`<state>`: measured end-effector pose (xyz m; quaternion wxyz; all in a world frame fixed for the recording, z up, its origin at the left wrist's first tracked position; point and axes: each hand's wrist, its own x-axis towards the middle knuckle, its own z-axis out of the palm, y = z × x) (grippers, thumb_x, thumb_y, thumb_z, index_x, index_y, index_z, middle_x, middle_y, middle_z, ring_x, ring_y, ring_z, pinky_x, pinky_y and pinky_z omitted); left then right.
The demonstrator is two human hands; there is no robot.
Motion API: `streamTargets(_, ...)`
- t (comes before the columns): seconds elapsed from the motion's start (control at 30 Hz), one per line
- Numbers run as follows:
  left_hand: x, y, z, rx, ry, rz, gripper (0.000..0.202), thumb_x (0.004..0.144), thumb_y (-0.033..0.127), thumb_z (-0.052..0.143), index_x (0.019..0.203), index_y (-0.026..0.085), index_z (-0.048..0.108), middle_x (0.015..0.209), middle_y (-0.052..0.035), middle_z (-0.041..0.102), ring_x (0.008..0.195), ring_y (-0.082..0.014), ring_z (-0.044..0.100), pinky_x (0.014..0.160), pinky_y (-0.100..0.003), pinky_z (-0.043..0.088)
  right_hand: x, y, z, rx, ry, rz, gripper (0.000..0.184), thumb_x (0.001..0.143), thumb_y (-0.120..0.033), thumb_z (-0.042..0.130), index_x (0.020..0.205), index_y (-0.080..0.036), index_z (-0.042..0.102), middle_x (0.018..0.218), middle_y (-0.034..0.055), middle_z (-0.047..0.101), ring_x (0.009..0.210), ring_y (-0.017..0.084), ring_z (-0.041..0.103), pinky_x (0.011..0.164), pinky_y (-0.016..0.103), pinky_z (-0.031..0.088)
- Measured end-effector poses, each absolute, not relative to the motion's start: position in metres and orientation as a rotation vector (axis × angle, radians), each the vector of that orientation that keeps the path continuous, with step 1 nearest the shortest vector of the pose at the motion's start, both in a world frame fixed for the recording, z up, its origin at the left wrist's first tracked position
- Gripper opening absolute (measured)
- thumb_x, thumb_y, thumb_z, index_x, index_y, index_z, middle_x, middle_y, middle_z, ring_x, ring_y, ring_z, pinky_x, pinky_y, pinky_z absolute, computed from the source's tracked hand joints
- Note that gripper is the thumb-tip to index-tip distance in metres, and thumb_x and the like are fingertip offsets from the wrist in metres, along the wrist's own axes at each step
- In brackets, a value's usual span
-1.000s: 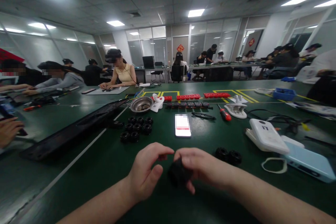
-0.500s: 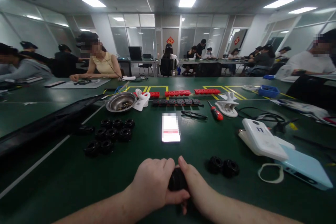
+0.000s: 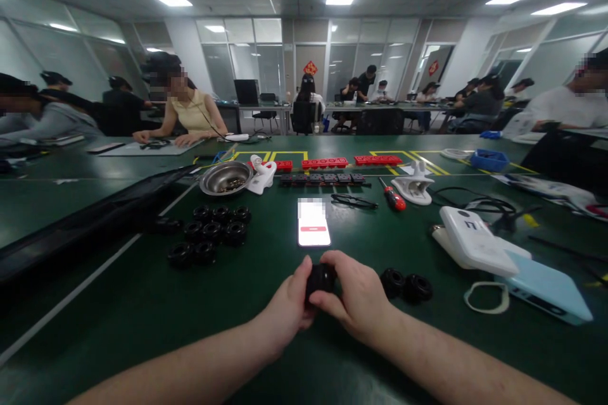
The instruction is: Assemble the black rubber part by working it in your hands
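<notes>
Between my two hands is a glossy black round part [image 3: 320, 280], similar in colour and size to the ring-shaped ones on the table. My left hand [image 3: 295, 297] grips it from the left with the thumb on top. From the right, my right hand [image 3: 356, 294] closes thumb and fingers around it. Several black ring-shaped parts [image 3: 209, 231] lie in rows to the left. Two more black ring-shaped parts [image 3: 405, 285] sit just right of my right hand. Beyond my hands lies a phone [image 3: 314, 228] with a lit screen.
A metal bowl [image 3: 226, 178] with small pieces stands back left. Red trays [image 3: 324, 163], a black strip of parts [image 3: 323, 180], glasses [image 3: 354, 202] and a screwdriver [image 3: 393, 197] lie ahead. A white device [image 3: 475, 240] and a light-blue box [image 3: 551, 291] are at right. Co-workers sit beyond.
Both hands have moved up and forward with the black round part, towards the phone. My left hand has turned from knuckles up to thumb on top; my right hand now wraps the part's right side.
</notes>
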<state>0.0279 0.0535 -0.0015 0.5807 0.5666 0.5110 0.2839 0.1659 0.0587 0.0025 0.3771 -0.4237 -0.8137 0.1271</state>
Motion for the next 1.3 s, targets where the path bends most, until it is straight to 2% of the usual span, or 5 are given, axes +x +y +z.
streamTargets(0.2, 0.006, 0.060, -0.010, 2.210, 1.246, 0.719, 0.052, 0.072, 0.067, 0.033, 0.070, 0.017, 0.049, 0.061, 0.0014, 0.047, 0.055, -0.0137, 0.042, 0.051, -0.025, 0.028, 0.162, 0.052, -0.011, -1.209, -1.754, 1.146, 0.035, 0.085, -0.048, 0.032, 0.073, -0.018, 0.045, 0.056, -0.0033, 0.044, 0.044, 0.010, 0.042, 0.041, 0.021, 0.034)
streamTargets(0.5, 0.023, 0.063, -0.024, 1.294, 1.093, 0.746, 0.061, 0.071, 0.072, 0.013, 0.063, 0.018, 0.040, 0.045, 0.0072, 0.029, 0.038, -0.0080, 0.026, 0.038, -0.021, 0.021, 0.171, 0.054, -0.015, -0.819, -2.143, 0.463, 0.025, 0.079, -0.022, 0.049, 0.103, -0.017, 0.045, 0.102, 0.0111, 0.050, 0.093, 0.021, 0.049, 0.078, 0.034, 0.044)
streamTargets(0.97, 0.013, 0.068, -0.029, 1.466, 0.980, 0.848, 0.053, 0.077, 0.063, 0.030, 0.064, 0.014, 0.046, 0.056, 0.0029, 0.037, 0.049, -0.0087, 0.034, 0.041, -0.020, 0.025, 0.173, 0.054, -0.018, -0.963, -2.047, 0.686, 0.054, 0.074, -0.030, 0.056, 0.122, -0.019, 0.033, 0.106, 0.0088, 0.051, 0.090, 0.020, 0.052, 0.076, 0.033, 0.044)
streamTargets(1.1, 0.012, 0.069, -0.028, 1.534, 0.989, 0.821, 0.051, 0.077, 0.060, 0.032, 0.064, 0.013, 0.048, 0.055, 0.0030, 0.038, 0.046, -0.0078, 0.032, 0.040, -0.019, 0.023, 0.175, 0.056, -0.020, -1.093, -2.003, 0.836, 0.025, 0.083, -0.037, 0.045, 0.099, -0.019, 0.050, 0.076, 0.0025, 0.057, 0.064, 0.015, 0.052, 0.058, 0.027, 0.044)
streamTargets(1.3, 0.013, 0.073, -0.027, 1.418, 1.037, 0.853, 0.054, 0.074, 0.065, 0.029, 0.063, 0.015, 0.045, 0.046, 0.0046, 0.041, 0.040, -0.0084, 0.038, 0.039, -0.020, 0.029, 0.172, 0.056, -0.020, -0.925, -2.091, 0.557, 0.038, 0.078, -0.022, 0.051, 0.116, -0.020, 0.043, 0.108, 0.0089, 0.050, 0.098, 0.021, 0.048, 0.084, 0.036, 0.041)
